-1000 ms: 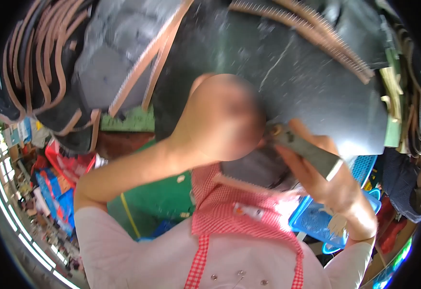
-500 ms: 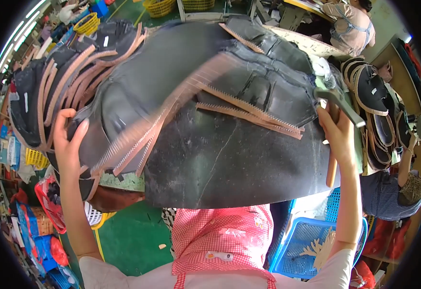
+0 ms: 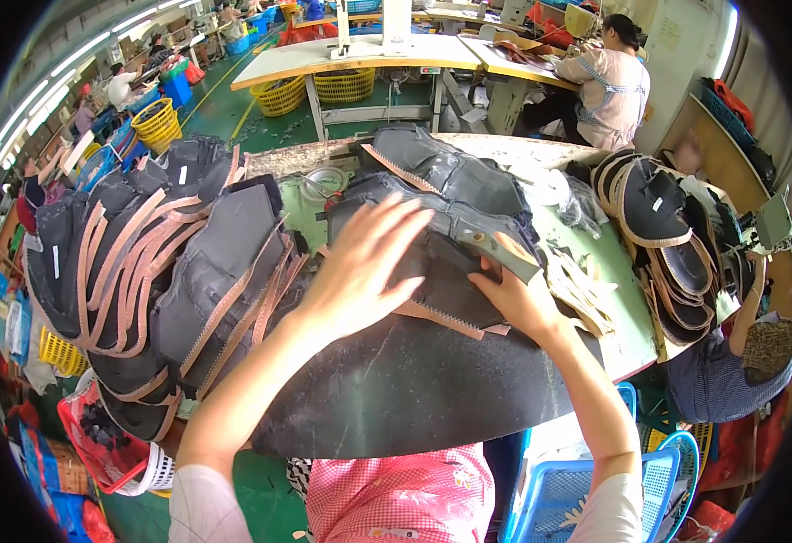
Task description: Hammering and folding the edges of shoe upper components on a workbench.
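The dark shoe-upper pieces [image 3: 441, 244] lay stacked at the middle of the work table [image 3: 609, 271], and I took that stack as my landmark. My left hand [image 3: 355, 267] rested flat on it with the fingers spread open, gripping nothing. My right hand [image 3: 514, 294] sat at its right edge, fingers closed on the top piece beside its grey tab. In my judgement, doing this well meant pressing down evenly with the flat hand while the other peeled up only one layer, keeping the pile squared. Left of the stack fanned one large spread of dark pieces with tan straps [image 3: 152, 271], too many to count. Right of it stood one pile of dark soles with pale rims [image 3: 663, 226]. Beyond it I counted two yellow baskets [image 3: 314, 89] under a bench. I counted one seated person [image 3: 609, 77] behind.
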Demonstrator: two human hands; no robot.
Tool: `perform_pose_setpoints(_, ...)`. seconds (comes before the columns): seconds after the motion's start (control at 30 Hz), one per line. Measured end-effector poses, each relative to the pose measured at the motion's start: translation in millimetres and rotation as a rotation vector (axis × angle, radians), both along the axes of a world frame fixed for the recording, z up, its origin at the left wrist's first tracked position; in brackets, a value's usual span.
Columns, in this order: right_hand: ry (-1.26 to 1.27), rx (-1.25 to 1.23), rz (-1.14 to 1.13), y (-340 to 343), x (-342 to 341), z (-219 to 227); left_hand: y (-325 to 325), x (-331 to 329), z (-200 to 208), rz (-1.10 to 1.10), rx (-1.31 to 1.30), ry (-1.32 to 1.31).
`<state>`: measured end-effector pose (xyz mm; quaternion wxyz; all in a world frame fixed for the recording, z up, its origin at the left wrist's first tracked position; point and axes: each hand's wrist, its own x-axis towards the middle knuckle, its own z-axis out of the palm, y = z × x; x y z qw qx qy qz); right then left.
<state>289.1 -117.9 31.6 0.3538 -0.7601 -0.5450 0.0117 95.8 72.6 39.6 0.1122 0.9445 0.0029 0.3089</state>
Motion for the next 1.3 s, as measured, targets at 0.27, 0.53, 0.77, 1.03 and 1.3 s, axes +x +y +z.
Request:
perform_pose_setpoints(0.27,0.608,-0.003,-0.016,-1,42,-20,-2,55,0,-0.394,0.154,0.017)
perform_pose_setpoints(0.53,0.325,0.000,-0.101,4,38,-9,-72,-86,48,-0.351,-0.541,0.324)
perform_pose_setpoints(0.77,0.463,-0.259,-0.010,-78,-53,37,-101,-122,-45,-0.027,-0.526,0.723)
perform_pose_setpoints(1.03,0.380,-0.495,0.260,-125,-135,-4,-97,-114,-70,-0.086,-0.368,0.442)
perform_pose_setpoints(1.3,0.608,-0.630,0.182,-120,-127,7,-77,-72,-87,-0.204,-0.441,0.363)
